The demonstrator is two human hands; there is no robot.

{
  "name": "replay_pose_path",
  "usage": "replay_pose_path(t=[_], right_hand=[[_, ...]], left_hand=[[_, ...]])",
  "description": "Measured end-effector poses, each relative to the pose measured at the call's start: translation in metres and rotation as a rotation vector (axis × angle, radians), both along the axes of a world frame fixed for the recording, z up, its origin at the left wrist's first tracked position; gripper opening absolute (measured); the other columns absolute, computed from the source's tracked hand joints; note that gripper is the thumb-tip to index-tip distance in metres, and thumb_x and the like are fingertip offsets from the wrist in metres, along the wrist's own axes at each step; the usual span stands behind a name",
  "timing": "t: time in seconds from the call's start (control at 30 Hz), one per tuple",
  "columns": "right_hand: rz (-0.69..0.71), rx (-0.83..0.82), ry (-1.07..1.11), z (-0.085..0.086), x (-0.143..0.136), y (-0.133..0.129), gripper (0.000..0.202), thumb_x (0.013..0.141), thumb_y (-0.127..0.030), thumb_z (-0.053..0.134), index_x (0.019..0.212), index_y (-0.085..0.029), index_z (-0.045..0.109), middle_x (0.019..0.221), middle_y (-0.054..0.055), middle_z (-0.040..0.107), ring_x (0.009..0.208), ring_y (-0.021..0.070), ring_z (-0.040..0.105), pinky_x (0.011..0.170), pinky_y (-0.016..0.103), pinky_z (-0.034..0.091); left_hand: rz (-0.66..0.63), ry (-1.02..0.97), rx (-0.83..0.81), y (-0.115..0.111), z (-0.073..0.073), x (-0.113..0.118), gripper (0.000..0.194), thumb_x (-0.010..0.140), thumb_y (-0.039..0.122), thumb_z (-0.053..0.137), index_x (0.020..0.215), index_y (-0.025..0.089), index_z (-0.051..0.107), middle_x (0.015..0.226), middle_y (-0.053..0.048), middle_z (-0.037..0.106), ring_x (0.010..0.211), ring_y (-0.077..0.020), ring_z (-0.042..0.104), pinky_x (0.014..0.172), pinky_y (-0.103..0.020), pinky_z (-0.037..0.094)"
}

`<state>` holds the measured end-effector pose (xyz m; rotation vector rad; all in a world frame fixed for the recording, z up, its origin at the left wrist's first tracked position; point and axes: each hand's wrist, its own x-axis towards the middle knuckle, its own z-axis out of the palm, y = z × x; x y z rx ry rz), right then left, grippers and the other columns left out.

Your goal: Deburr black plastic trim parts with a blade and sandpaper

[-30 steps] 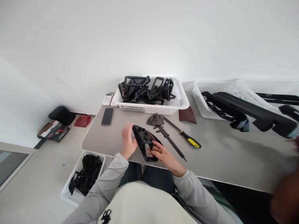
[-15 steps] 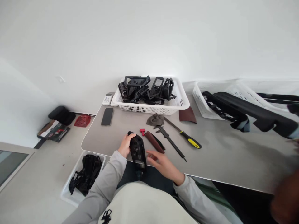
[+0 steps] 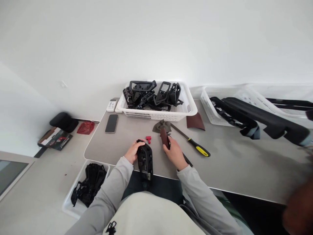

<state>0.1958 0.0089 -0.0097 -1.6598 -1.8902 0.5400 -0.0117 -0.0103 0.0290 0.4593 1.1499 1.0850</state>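
My left hand (image 3: 132,151) is closed round the upper end of a black plastic part (image 3: 145,160), which hangs over the table's front edge. To its right, my right hand (image 3: 175,152) grips a brown sandpaper piece (image 3: 164,137), its upper end tilted up near a grey cloth (image 3: 158,126). A small red piece (image 3: 148,139) lies between the hands. The dark caliper (image 3: 187,160) is mostly hidden by my right hand. Beyond it rests a file with a black and yellow handle (image 3: 199,147).
A white basket (image 3: 156,114) of black parts stands at the back, beside a flat brown sheet (image 3: 195,121). A phone (image 3: 111,123) lies left. More baskets (image 3: 217,117) hold long black parts. A bin (image 3: 70,204) sits below left. A blurred person's part (image 3: 298,209) shows at right.
My right hand has closed on the brown sandpaper piece and lifted it from the table, turning it more upright. My left hand still holds the black part, shifted slightly right.
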Motion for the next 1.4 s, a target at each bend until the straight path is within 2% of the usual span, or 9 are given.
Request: replay_pose_path(t=[0.23, 0.47, 0.6, 0.8, 0.93, 1.07, 1.23, 1.3, 1.4], right_hand=[[-0.026, -0.062, 0.013, 0.001, -0.001, 0.019, 0.059, 0.082, -0.033, 0.052, 0.137, -0.013, 0.043, 0.109, 0.015, 0.068, 0.099, 0.0280, 0.065, 0.085, 0.043, 0.052], [0.005, -0.112, -0.080, 0.002, -0.014, 0.020, 0.068, 0.079, -0.032, 0.058, 0.141, -0.009, 0.041, 0.118, 0.018, 0.060, 0.099, 0.0280, 0.064, 0.083, 0.038, 0.051], [-0.014, -0.086, -0.127, 0.010, -0.018, 0.024, 0.055, 0.085, -0.037, 0.054, 0.134, -0.013, 0.050, 0.119, 0.015, 0.060, 0.105, 0.0263, 0.061, 0.089, 0.036, 0.048], [-0.292, -0.015, -0.236, 0.027, 0.016, 0.043, 0.046, 0.089, -0.020, 0.041, 0.133, -0.008, 0.048, 0.137, 0.025, 0.047, 0.126, 0.0358, 0.044, 0.099, 0.053, 0.035], [-0.374, -0.085, -0.296, 0.024, 0.045, 0.058, 0.037, 0.081, -0.011, 0.045, 0.113, -0.005, 0.063, 0.110, 0.028, 0.063, 0.110, 0.0391, 0.056, 0.093, 0.057, 0.038], [-0.354, -0.127, -0.287, 0.017, 0.057, 0.065, 0.029, 0.081, -0.014, 0.046, 0.099, -0.012, 0.069, 0.095, 0.023, 0.067, 0.096, 0.0345, 0.063, 0.082, 0.046, 0.047], [-0.279, -0.083, -0.216, 0.030, 0.062, 0.049, 0.040, 0.089, -0.022, 0.040, 0.121, -0.008, 0.061, 0.105, 0.021, 0.068, 0.099, 0.0311, 0.064, 0.086, 0.044, 0.048], [-0.202, -0.078, -0.150, 0.036, 0.058, 0.034, 0.046, 0.090, -0.030, 0.043, 0.129, -0.011, 0.055, 0.110, 0.017, 0.068, 0.101, 0.0287, 0.064, 0.089, 0.041, 0.049], [0.074, -0.168, 0.115, 0.039, 0.043, 0.006, 0.051, 0.089, -0.037, 0.047, 0.135, -0.017, 0.052, 0.126, 0.013, 0.064, 0.107, 0.0268, 0.063, 0.092, 0.040, 0.050]], left_hand=[[-0.025, 0.006, -0.005, 0.009, -0.011, 0.002, 0.015, 0.057, 0.024, 0.072, 0.068, 0.017, 0.065, 0.053, 0.004, 0.058, 0.054, -0.0111, 0.056, 0.055, -0.022, 0.043], [-0.036, -0.056, -0.013, 0.010, -0.021, 0.001, 0.030, 0.053, 0.034, 0.081, 0.069, 0.015, 0.063, 0.055, 0.003, 0.060, 0.052, -0.0114, 0.056, 0.056, -0.024, 0.045], [-0.014, -0.084, -0.004, 0.011, -0.023, -0.001, 0.032, 0.052, 0.033, 0.083, 0.071, 0.015, 0.064, 0.056, 0.003, 0.061, 0.052, -0.0111, 0.057, 0.057, -0.024, 0.046], [-0.011, -0.100, -0.022, 0.012, -0.022, -0.003, 0.029, 0.055, 0.031, 0.081, 0.072, 0.015, 0.064, 0.056, 0.003, 0.062, 0.053, -0.0117, 0.058, 0.056, -0.024, 0.046], [-0.015, -0.109, -0.023, 0.013, -0.021, -0.002, 0.029, 0.055, 0.030, 0.081, 0.071, 0.015, 0.062, 0.056, 0.003, 0.061, 0.051, -0.0104, 0.057, 0.054, -0.022, 0.045], [-0.011, -0.107, -0.024, 0.013, -0.023, -0.003, 0.031, 0.054, 0.032, 0.081, 0.071, 0.015, 0.063, 0.055, 0.003, 0.061, 0.050, -0.0106, 0.057, 0.053, -0.022, 0.045], [-0.015, -0.085, -0.020, 0.012, -0.024, -0.002, 0.031, 0.055, 0.036, 0.079, 0.072, 0.015, 0.063, 0.056, 0.002, 0.061, 0.052, -0.0112, 0.057, 0.055, -0.024, 0.046], [-0.024, -0.073, -0.014, 0.011, -0.023, -0.002, 0.031, 0.054, 0.034, 0.080, 0.072, 0.015, 0.062, 0.056, 0.003, 0.061, 0.052, -0.0111, 0.057, 0.056, -0.024, 0.046], [-0.052, -0.045, -0.012, 0.010, -0.020, -0.002, 0.030, 0.051, 0.029, 0.079, 0.072, 0.016, 0.061, 0.053, 0.004, 0.059, 0.050, -0.0112, 0.055, 0.053, -0.023, 0.044]])
